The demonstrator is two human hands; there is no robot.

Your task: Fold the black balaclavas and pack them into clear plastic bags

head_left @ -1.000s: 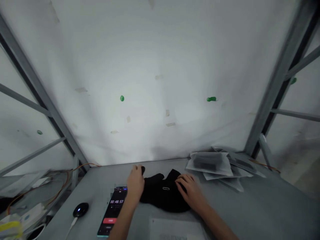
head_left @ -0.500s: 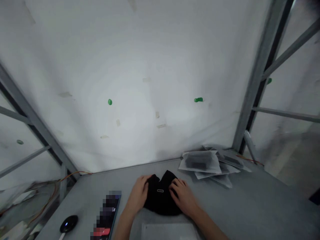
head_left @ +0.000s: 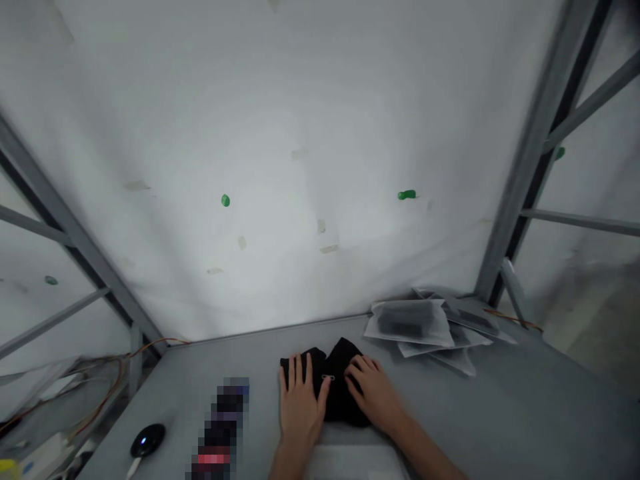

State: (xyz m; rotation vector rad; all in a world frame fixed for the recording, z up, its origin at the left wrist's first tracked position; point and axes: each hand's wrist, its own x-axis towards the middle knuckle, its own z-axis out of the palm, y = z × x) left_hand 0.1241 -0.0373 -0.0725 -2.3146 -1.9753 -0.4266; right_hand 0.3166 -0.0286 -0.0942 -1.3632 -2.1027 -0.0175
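A black cloth item with a small pale oblong mark lies on the grey table. My left hand lies flat on its left part, fingers spread and pointing away from me, the thumb beside the mark. On the right part of the cloth rests my right hand, its fingers bent and a little apart, touching the fabric. Just below the cloth, a flat translucent bag shows at the bottom edge, between my forearms.
Several translucent bags with dark contents are piled at the back right of the table. To the left are a blurred phone-like object and a round black device with a cable. Metal frames flank the white backdrop.
My left hand has moved from the cloth's left edge onto its top and spread flat. My right hand stays on the right part. The view has shifted slightly.
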